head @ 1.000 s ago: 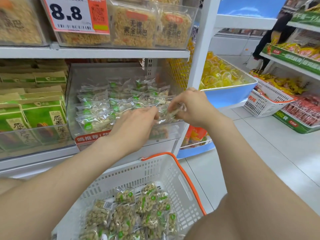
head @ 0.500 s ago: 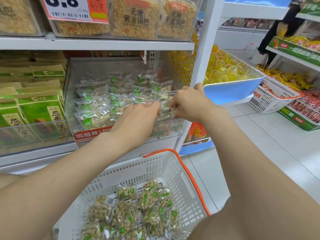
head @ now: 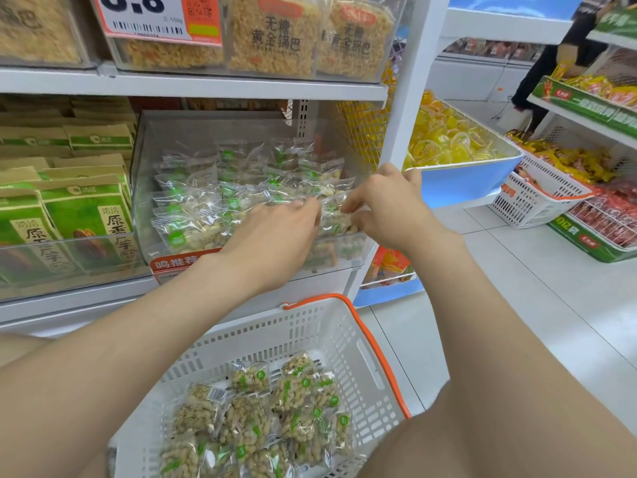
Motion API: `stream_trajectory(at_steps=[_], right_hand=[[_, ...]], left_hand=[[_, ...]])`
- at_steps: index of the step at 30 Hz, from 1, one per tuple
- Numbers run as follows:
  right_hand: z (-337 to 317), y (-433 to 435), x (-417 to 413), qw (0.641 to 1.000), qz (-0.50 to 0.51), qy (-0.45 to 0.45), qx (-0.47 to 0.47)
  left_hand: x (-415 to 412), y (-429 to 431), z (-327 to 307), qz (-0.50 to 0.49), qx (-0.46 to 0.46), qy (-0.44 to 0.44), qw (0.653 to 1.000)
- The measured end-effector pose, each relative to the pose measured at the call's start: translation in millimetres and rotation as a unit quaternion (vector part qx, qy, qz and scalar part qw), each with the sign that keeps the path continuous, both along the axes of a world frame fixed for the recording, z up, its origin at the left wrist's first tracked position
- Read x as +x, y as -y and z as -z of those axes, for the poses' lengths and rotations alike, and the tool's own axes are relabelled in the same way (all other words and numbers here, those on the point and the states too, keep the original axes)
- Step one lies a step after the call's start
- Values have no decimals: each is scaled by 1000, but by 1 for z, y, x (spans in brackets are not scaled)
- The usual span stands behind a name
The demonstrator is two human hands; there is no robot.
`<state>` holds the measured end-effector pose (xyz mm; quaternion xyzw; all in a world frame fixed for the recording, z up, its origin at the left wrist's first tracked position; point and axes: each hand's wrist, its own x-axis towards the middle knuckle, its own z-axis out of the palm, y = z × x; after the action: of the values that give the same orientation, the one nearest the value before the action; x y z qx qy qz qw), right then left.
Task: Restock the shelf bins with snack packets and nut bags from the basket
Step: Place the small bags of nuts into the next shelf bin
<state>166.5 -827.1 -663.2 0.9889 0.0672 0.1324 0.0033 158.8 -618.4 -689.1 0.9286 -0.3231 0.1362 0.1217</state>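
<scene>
Both hands were over the clear shelf bin [head: 348,251] on the middle shelf, which held rows of small clear nut bags [head: 193,215] marked with green dots. The left hand [head: 275,239] lay palm down on the front rows, its fingers [head: 306,207] fairly straight and resting on the plastic. Its thumb was hidden, so any grip underneath could not be told. The right hand [head: 386,210] had its fingers curled, the fingertips [head: 348,207] pinching the edge of one nut bag [head: 332,220] near the bin's front right corner, just beside the left fingertips. Below the forearms stood the white basket [head: 310,336] with an orange handle, and more packets of nuts [head: 255,419] lay in a loose heap on its bottom. Left of the bin, green paper bags [head: 86,215] stood in a neighbouring clear bin. On the shelf above, rice-cracker packets [head: 275,36] sat beside a price tag [head: 155,15]. Past the white upright to the right, a blue tub [head: 465,181] held yellow jelly cups [head: 444,139], and a second white basket [head: 531,208] sat on the floor.
</scene>
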Motion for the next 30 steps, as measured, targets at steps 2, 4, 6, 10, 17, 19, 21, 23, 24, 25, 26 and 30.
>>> stream_trajectory(at_steps=[2, 4, 6, 10, 17, 19, 21, 23, 24, 25, 26, 30], right_hand=[[2, -4, -5, 1000, 3, 17, -14], [3, -14, -14, 998, -5, 65, 9], [0, -31, -28, 989, -34, 102, 106], [7, -66, -57, 979, -84, -5, 184], [86, -93, -69, 940, -68, -334, 11], [112, -101, -67, 920, -76, -382, -34], [138, -108, -64, 904, -81, -417, -57], [164, -115, -62, 893, -90, -434, -82], [177, -118, -62, 887, -95, -442, -97], [191, -120, -63, 879, -97, -453, -112], [203, -122, -65, 870, -101, -464, -132], [250, -127, -70, 829, -120, -494, -231]], left_hand=[[-6, -5, -1, 17, -23, 3, 1000], [-12, -14, 0, 30, -35, 43, 998], [-18, -23, -3, 37, -39, 79, 995], [-35, -41, -5, 37, -30, 117, 992], [-54, -65, 21, 151, 139, 156, 966], [-55, -72, 31, 183, 152, 150, 960], [-58, -78, 41, 197, 185, 117, 956], [-63, -81, 51, 206, 241, 24, 948], [-65, -82, 57, 208, 264, -33, 941], [-67, -82, 63, 207, 284, -82, 932], [-68, -82, 69, 205, 298, -113, 925], [-65, -79, 90, 171, 360, -163, 903]])
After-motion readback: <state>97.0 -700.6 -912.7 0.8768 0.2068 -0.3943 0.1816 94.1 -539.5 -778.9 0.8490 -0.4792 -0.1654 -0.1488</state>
